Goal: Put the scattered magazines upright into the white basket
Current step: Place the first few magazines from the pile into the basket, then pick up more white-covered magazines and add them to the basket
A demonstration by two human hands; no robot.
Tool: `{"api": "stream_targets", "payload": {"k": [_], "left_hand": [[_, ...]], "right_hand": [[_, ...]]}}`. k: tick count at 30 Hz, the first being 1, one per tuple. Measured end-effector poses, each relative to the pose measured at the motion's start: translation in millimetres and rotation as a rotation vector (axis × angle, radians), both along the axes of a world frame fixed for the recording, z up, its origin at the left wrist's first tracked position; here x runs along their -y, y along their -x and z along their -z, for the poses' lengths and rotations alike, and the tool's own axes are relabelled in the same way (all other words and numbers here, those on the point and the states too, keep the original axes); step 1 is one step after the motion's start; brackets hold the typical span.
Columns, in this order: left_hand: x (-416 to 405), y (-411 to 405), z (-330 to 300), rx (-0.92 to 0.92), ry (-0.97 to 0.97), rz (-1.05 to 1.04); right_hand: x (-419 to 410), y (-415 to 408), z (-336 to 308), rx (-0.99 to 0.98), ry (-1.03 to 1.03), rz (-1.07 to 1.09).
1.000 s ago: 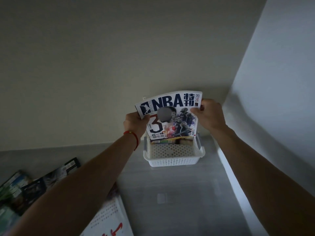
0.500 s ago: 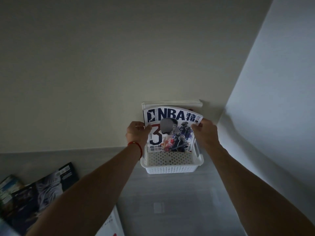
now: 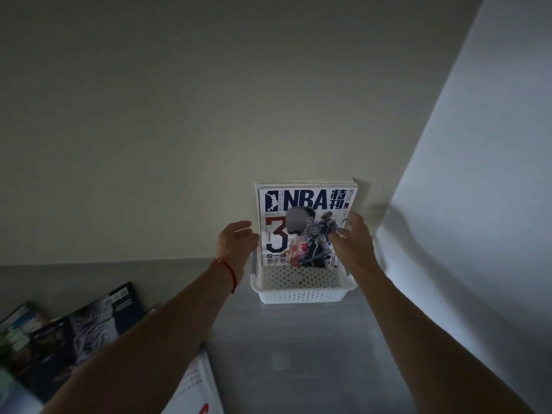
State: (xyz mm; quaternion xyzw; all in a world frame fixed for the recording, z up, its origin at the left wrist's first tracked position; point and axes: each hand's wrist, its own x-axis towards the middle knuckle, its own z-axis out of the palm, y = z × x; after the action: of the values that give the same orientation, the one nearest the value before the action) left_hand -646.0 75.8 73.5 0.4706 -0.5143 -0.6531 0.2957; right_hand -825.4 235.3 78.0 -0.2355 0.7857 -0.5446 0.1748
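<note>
Two bare hands flank a glossy basketball magazine [image 3: 304, 225] with a white cover, blue "NBA" lettering and a large numeral 3. This magazine stands upright in a white perforated plastic basket [image 3: 301, 294], at the front of a few other upright magazines whose top edges show just behind it. The basket sits on a grey table surface [image 3: 298, 369] against a pale wall [image 3: 209, 115], at about 12 o'clock from the wearer.

Left hand [image 3: 236, 243]: positioned at the 9 o'clock edge of the cover, fingers spread and loosely curled, gripping nothing. Whether the fingertips touch the cover edge cannot be told. A red string bracelet [image 3: 228, 271] circles this wrist.

Right hand [image 3: 355, 243]: positioned at the 3 o'clock edge of the cover, fingers extended and open, gripping nothing. The thumb overlaps the lower right corner of the cover in this view (contact cannot be confirmed).

Remaining magazines: a dark-covered magazine [image 3: 89, 327] with a pale grey picture lies flat on the table at about 8 o'clock, partly overlapping other colourful magazines [image 3: 18, 330] at the left frame edge. A white publication with red print [image 3: 197, 392] lies at about 7 o'clock, partly hidden beneath the left forearm.
</note>
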Motion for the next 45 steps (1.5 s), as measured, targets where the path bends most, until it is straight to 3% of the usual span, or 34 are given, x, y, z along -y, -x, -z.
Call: {"api": "stream_targets", "payload": {"k": [5,9,15,18,21,25,28,30,33,37,40,45], "left_hand": [[-27,-78,12,0.132,0.219,0.071],[-43,-173,33,0.333,0.364,0.118],[-59,-317,65,0.582,0.450,0.188],[-56,-371,78,0.708,0.480,0.302],[-50,-412,96,0.917,0.566,0.509],[-46,-432,112,1.069,0.565,0.745],[-42,-433,112,1.039,0.590,0.848],[-40,-433,111,0.989,0.575,0.862],[-35,-431,112,0.974,0.573,0.845],[-20,-416,99,0.986,0.460,0.785],[-21,-384,76,0.965,0.492,0.738],[-60,-283,12,0.357,1.028,0.691]], "right_hand": [[-21,-70,-2,-0.256,0.037,-0.080],[-28,-147,19,-0.279,-0.028,-0.282],[-16,-285,74,-0.180,-0.540,-0.639],[-4,-347,96,-0.179,-0.748,-0.545],[2,-392,109,-0.146,-1.016,-0.305],[-4,-411,124,-0.252,-1.110,-0.107],[-4,-407,126,-0.243,-1.067,-0.017],[-9,-397,124,-0.194,-0.919,-0.008],[-20,-383,114,-0.086,-0.661,-0.076],[-43,-346,77,0.003,-0.481,0.087],[-66,-309,39,0.122,-0.328,0.031],[-77,-277,-26,-0.193,-0.321,-0.257]]}}
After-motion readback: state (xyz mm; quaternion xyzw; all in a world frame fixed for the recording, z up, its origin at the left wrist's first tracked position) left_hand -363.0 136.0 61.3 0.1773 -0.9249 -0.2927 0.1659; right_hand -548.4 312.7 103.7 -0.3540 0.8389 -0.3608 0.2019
